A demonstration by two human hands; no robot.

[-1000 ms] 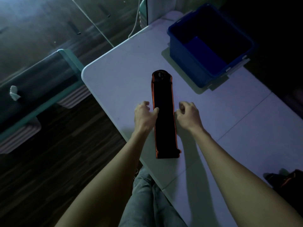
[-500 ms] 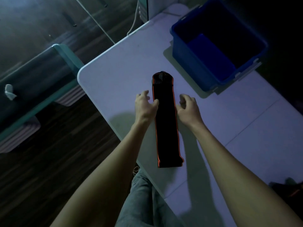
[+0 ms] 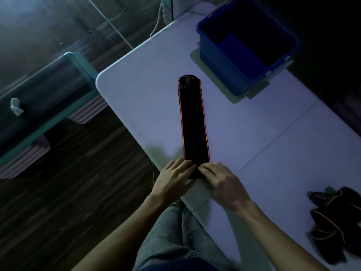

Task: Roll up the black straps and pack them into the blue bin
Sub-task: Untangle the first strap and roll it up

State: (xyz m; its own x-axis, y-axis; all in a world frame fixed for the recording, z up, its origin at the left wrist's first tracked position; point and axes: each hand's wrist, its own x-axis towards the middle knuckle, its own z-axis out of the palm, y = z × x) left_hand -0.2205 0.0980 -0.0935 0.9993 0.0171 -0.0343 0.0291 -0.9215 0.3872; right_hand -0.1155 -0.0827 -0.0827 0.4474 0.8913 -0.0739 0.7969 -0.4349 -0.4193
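A long black strap [image 3: 192, 122] with orange edges lies flat on the white table [image 3: 254, 137], running away from me. My left hand [image 3: 173, 180] and my right hand [image 3: 218, 178] both pinch its near end, fingertips meeting over the strap at the table's front edge. The blue bin [image 3: 224, 61] stands at the far right of the table; its inside is dark and looks bare. A heap of more black straps [image 3: 336, 218] with orange trim lies at the right edge.
The table's left edge drops to a dark wooden floor [image 3: 68, 192]. A teal-framed bench [image 3: 48, 90] stands to the left. My legs in grey trousers [image 3: 175, 241] show below the table edge.
Both hands slid from the strap's middle, where they lay on either side of it, back to its near end and closed on it. The camera view shifted slightly.
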